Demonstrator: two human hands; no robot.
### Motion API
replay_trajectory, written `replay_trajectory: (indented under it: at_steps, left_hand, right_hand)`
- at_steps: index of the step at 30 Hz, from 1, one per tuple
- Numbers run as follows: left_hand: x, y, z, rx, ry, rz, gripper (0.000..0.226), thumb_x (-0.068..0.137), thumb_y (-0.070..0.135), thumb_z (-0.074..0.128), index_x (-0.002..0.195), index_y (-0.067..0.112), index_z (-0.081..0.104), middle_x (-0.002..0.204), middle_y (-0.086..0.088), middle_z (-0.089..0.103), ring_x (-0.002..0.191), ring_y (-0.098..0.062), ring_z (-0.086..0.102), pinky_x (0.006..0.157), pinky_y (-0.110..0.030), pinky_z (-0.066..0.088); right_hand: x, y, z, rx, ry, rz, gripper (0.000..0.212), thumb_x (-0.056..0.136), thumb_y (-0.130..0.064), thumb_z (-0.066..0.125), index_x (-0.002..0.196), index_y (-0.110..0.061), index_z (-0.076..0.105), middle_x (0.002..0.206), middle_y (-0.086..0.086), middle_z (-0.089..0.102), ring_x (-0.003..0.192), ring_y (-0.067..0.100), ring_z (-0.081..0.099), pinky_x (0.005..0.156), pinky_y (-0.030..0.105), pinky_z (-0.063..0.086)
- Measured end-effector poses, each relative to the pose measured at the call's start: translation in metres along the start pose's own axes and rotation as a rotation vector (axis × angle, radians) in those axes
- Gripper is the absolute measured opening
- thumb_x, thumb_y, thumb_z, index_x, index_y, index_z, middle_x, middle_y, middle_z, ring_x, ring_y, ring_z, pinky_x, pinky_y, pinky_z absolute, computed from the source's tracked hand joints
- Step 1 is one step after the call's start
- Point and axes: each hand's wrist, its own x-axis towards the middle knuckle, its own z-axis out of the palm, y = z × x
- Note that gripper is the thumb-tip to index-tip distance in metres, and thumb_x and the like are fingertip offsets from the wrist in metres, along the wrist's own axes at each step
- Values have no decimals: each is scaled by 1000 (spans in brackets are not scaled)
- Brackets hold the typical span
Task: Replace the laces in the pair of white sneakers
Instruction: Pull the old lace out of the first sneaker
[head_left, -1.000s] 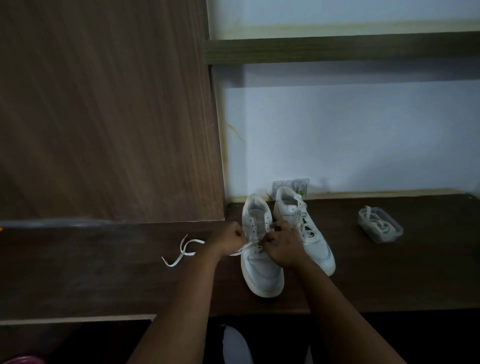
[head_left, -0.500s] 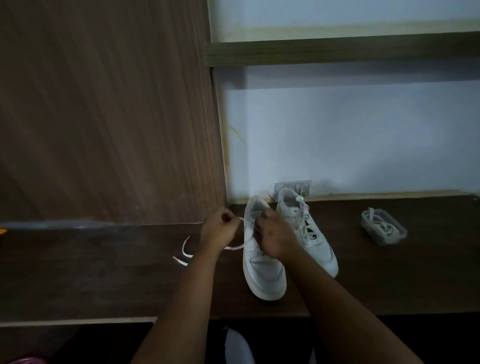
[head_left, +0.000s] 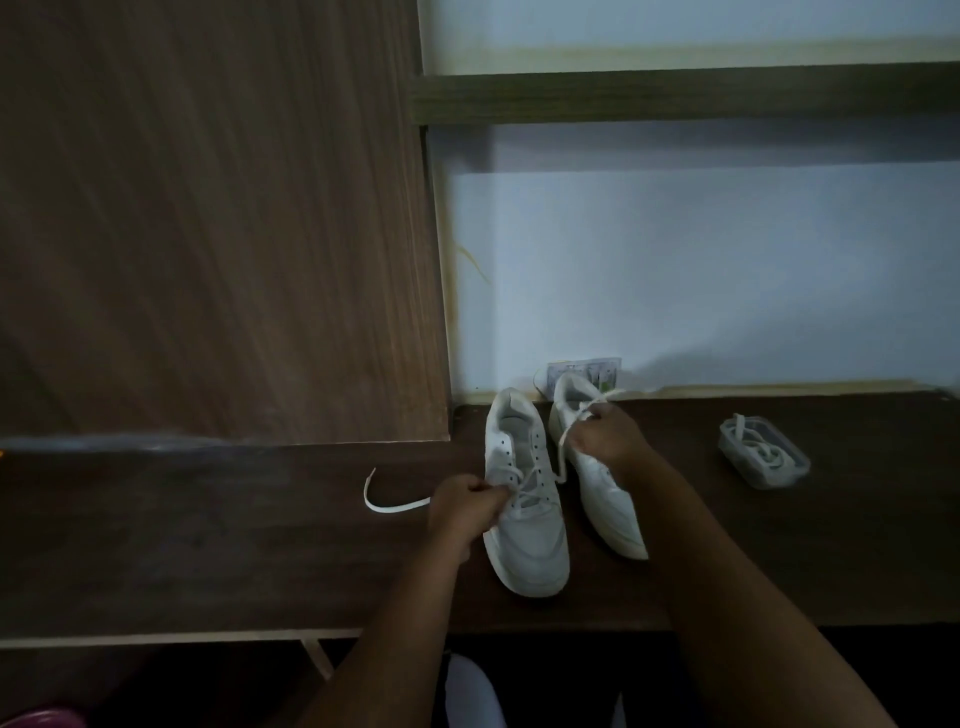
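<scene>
While both hands pull on one lace, the scene near to far reads:
forearms: both bare, reach up from the bottom edge toward the shoes.
desk: dark wood desk top (head_left: 208, 545), pale front edge nearest the camera, everything below stands on it.
left sneaker: white left sneaker (head_left: 524, 499), toe toward the camera, heel toward the wall; only the lowest eyelets are laced, upper eyelets show bare.
left hand: left hand (head_left: 465, 506) curled into a fist just left of that shoe's lower eyelets, pinches the lace between thumb and fingers.
lace: flat white lace (head_left: 395, 504) runs from the left fist out to the left across the desk, curls and ends in a free tip; its other half crosses the lowest eyelets and rises to the right hand.
right sneaker: white right sneaker (head_left: 597, 467) just beside the left one, toe angled to the right, partly covered by the right hand; own lace seems in place, knot near the collar.
right hand: right hand (head_left: 605, 434) raised over the right sneaker, fingers closed round the other end of the lace, strand taut from there down to the left sneaker.
container: small clear plastic container (head_left: 763, 454), lidless, well apart to the right, white laces coiled inside.
socket: wall socket plate (head_left: 587, 369) behind the shoe heels, detail unclear.
panel: brown wood panel (head_left: 208, 208) fills upper left.
wall: pale wall (head_left: 701, 270) at the back, a dark wood shelf (head_left: 675, 91) across it.
</scene>
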Motion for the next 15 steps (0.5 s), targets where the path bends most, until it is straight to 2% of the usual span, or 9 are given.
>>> replay_trajectory:
  at_steps: [2,4,6,8,10,12,13,15]
  left_hand:
    - [2,3,4,-114,-30,-63,30,76,33,82,85,5,72,72,-6,70,63,-14,64,64,-28,55]
    - [4,8,6,-189,-49,-121,29,75,25,83,84,1,71,71,-10,69,62,-16,62,61,-25,53]
    - [5,13,7,-259,-82,-179,19,78,13,80,81,-2,68,71,-13,68,62,-18,64,60,-26,56]
    - [7,16,8,-243,-107,-200,15,80,7,76,83,-4,67,75,-16,69,65,-21,66,68,-31,60]
    - [9,20,9,-206,-124,-198,23,81,11,76,92,-6,67,83,-20,70,70,-23,67,74,-35,59]
    - [8,24,8,-203,-138,-193,25,84,17,73,95,-4,66,75,-14,67,62,-18,63,61,-28,56]
    - [7,24,7,-217,-148,-184,21,86,19,69,90,-1,66,67,-10,63,56,-14,59,54,-25,50]
    - [0,20,4,-263,-182,-163,18,89,16,61,74,7,62,56,-3,53,50,-11,48,51,-22,40]
  right_hand:
    - [-6,2,6,-243,59,-69,29,86,-16,59,111,-2,55,105,13,58,107,32,58,83,35,48]
    - [-15,0,9,-413,178,-166,33,87,-15,59,116,0,55,114,15,55,108,31,56,81,32,45]
    - [-21,-1,16,-522,171,-446,17,89,-13,58,101,-4,65,100,10,62,98,27,62,78,30,48]
    - [-26,-1,27,-481,3,-613,12,88,-14,60,90,-8,70,89,6,66,87,21,63,75,26,48]
    - [-24,5,40,-556,-86,-648,13,87,-17,63,94,-9,71,93,9,67,87,19,59,76,25,46]
    - [-19,12,50,-623,-74,-652,10,85,-16,65,93,-12,70,93,11,65,82,17,54,71,22,39]
    - [-18,14,52,-630,-64,-650,8,84,-13,64,89,-12,70,92,12,63,79,18,53,69,21,37]
    - [-18,16,53,-615,-40,-659,9,82,-7,61,80,-11,69,85,9,61,78,20,56,67,19,37]
